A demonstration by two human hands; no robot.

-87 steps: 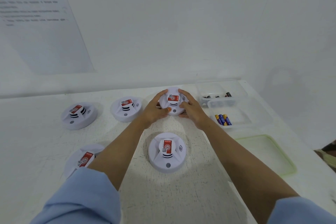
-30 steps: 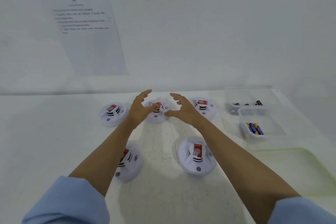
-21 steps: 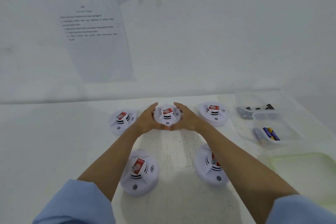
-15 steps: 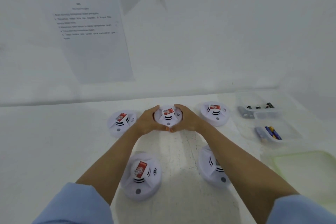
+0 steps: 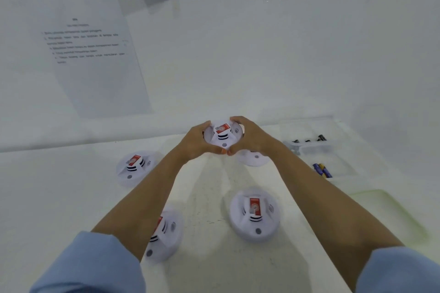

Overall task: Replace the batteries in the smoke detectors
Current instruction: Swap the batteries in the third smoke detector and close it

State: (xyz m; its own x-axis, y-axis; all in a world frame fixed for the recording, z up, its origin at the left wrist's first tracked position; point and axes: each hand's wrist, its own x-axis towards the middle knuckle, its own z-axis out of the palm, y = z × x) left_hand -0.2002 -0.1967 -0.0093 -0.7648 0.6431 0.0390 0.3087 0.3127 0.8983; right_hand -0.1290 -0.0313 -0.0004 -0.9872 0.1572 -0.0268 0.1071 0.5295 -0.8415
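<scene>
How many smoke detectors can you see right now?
5: the held detector between left hand and right hand; far-left detector; far-right detector, partly behind that hand; near-right detector; near-left detector, partly under the forearm.

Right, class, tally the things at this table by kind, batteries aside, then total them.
Smoke detectors: 5
Clear tubs: 2
Green tray: 1
Total: 8

— How is the light?
— Bright, flat and washed-out. Soft shadows lie on the table (image 5: 214,185) below the left hand (image 5: 194,144) and right hand (image 5: 253,139).
— Is it sharp?
— No, it's soft. The smoke detector (image 5: 170,233) nearer than the left hand smears, and the printed sheet (image 5: 95,54) up-left of it is barely legible.
</scene>
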